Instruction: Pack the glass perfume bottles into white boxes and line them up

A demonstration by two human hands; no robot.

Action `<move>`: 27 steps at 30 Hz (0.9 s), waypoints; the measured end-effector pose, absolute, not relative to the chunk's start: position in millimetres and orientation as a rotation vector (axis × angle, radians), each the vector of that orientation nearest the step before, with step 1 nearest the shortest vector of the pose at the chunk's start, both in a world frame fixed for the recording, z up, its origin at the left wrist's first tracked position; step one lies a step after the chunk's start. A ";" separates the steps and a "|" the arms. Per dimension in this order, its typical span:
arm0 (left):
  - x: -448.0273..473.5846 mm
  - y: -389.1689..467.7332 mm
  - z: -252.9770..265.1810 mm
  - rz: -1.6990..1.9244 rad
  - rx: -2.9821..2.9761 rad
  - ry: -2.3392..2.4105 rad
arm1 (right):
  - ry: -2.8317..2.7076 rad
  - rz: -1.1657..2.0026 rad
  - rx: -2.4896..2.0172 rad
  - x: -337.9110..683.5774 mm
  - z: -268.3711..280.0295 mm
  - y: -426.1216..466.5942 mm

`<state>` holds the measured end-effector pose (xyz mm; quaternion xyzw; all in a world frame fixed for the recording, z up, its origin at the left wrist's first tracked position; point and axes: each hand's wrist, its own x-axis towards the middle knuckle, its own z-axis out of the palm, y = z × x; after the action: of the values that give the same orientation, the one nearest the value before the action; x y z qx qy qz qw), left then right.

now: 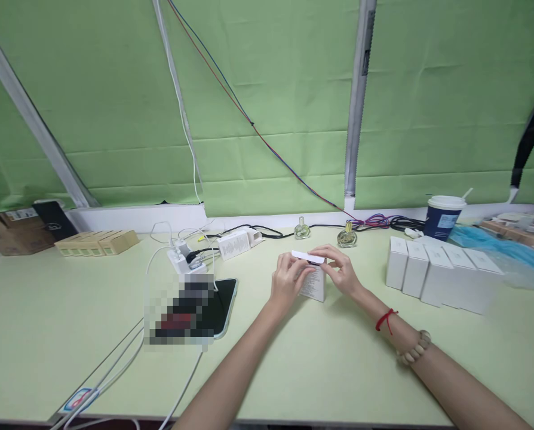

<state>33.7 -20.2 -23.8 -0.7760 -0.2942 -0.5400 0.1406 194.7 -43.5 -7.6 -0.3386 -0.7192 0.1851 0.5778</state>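
A small white box with fine print on its face stands upright on the table between my hands. Its top flap is partly raised, with a dark gap below it. My left hand grips the box's left side, thumb at the front by the opening. On the right, my right hand has its fingers closed on the flap and the upper right edge. What is inside the box is hidden. Two glass perfume bottles, one farther left and one with a gold-coloured neck, stand just behind.
Several white boxes stand in a row at right, near a dark blue cup. A tablet, a power strip and an open white box are at left. Cables and several tan boxes lie farther left.
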 end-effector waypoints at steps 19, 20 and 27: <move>30.3 -19.9 -25.7 -1.410 -2.331 -0.968 | -1.670 0.339 -0.793 190.7 -16.4 -44.4; 29.7 -19.6 -24.6 -1.424 -2.301 -1.001 | -1.667 0.329 -0.808 189.8 -16.7 -44.5; 25.6 -17.1 -20.1 -1.446 -2.467 -1.178 | -1.721 0.101 -0.929 182.4 -28.9 -39.9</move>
<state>25.6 -17.1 -20.1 -0.7974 -0.3807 -0.4675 0.0244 182.4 -39.9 -28.9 -0.3938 -0.7295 0.0428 0.5575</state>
